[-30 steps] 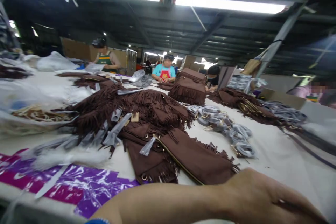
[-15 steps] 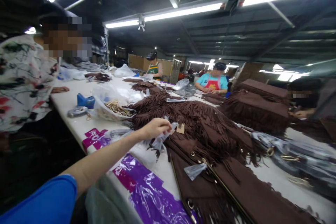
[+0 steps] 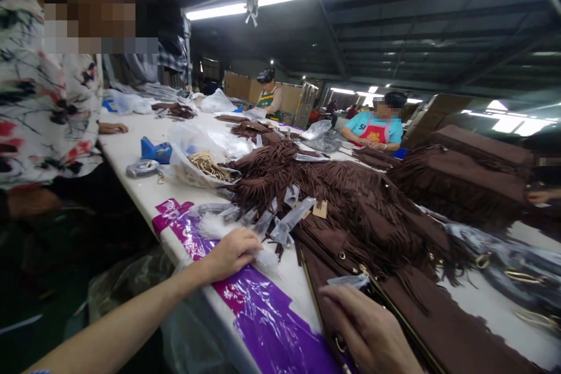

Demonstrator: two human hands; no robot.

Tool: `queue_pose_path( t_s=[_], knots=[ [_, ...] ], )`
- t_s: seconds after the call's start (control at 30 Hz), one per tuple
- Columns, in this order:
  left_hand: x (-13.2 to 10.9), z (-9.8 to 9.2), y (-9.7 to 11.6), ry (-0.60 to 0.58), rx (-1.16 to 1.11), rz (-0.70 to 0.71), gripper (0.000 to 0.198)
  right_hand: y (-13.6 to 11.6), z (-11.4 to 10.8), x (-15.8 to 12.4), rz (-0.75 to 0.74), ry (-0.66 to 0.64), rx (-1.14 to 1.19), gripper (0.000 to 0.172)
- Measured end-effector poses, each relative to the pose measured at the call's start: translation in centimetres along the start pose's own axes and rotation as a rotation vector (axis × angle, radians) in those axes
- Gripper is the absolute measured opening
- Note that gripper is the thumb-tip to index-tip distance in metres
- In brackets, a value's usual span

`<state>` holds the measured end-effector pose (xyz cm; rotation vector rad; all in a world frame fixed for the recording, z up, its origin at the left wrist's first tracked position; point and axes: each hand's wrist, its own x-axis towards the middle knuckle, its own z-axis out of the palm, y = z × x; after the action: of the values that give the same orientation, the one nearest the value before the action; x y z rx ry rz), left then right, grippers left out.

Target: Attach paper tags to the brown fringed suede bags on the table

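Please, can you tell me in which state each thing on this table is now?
left hand: palm down on purple sheet, fingers bent
right hand: flat on nearest bag, open
purple sheet: spread over table edge, wrinkled
nearest bag: lying flat
fringed bags: heaped in a pile
tape dispenser: standing on table, untouched

Not much room to move tbh. Brown fringed bags (image 3: 350, 198) were heaped across the middle of the table (image 3: 131, 158), with clear plastic sleeves (image 3: 289, 222) poking out toward the near edge. The only open strip was the bare white bit between the purple sheet (image 3: 263, 310) and the nearest bag (image 3: 438, 324). Further left, a sack of cords (image 3: 197, 160), a tape dispenser (image 3: 155, 151) and a co-worker (image 3: 48, 105) tight against the edge blocked things.
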<state>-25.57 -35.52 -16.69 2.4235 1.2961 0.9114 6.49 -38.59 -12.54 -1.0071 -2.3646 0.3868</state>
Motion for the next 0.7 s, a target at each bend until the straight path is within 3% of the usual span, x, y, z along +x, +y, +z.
queue_pose_path(
  t_s=[0.17, 0.27, 0.37, 0.47, 0.57, 0.7],
  knots=[
    [0.1, -0.1, -0.1, 0.005, -0.036, -0.016, 0.02, -1.6, 3.9, 6.9, -0.043, 0.024, -0.103, 0.023],
    [0.0, -0.2, 0.1, 0.014, -0.045, -0.018, 0.02, -1.5, 5.9, 8.6, -0.093, -0.018, -0.3, 0.017],
    [0.1, -0.2, 0.1, 0.01, -0.053, -0.006, 0.022, -1.3, 6.5, 9.2, -0.117, -0.047, -0.458, 0.019],
    [0.1, 0.0, -0.2, -0.004, -0.065, -0.002, 0.024, -1.0, 5.1, 8.7, -0.107, -0.033, -0.546, 0.021],
    [0.2, 0.2, -0.8, -0.019, -0.05, 0.004, 0.024, 0.4, 1.8, 6.7, -0.038, 0.057, -0.698, 0.017],
    [0.2, -0.1, -0.6, -0.032, 0.015, 0.028, 0.026, 3.5, -4.2, 1.0, 0.275, 0.232, -0.67, 0.02]
  ],
)
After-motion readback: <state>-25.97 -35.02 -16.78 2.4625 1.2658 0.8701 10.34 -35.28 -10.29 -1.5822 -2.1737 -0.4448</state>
